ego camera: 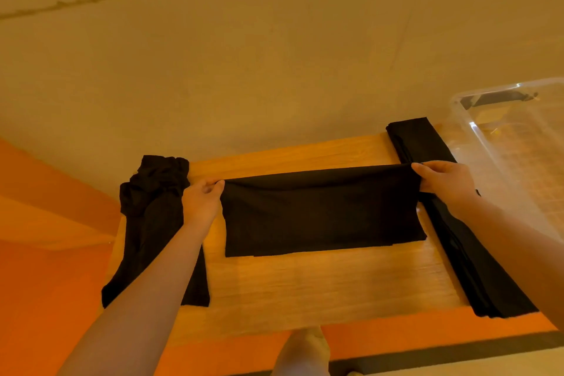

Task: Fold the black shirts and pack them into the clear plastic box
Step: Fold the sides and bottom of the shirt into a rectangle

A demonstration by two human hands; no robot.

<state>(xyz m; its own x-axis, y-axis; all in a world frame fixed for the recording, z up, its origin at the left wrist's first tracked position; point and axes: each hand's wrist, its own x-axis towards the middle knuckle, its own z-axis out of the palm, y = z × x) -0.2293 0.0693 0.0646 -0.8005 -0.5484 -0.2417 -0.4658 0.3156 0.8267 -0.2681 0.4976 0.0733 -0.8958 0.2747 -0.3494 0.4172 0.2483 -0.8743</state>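
Note:
A black shirt (320, 213), folded into a wide band, lies across the middle of the small wooden table (305, 287). My left hand (203, 201) pinches its far left corner and my right hand (445, 181) pinches its far right corner, lifting the far edge slightly. A crumpled pile of black shirts (152, 213) lies on the table's left side, partly under my left forearm. A folded stack of black shirts (451, 223) runs along the right side. The clear plastic box (512, 143) stands at the right, open, with nothing black visible inside.
A plain beige wall rises right behind the table. Orange floor lies to the left and in front of the table. My knee (302, 351) shows at the bottom edge, close to the table's near edge.

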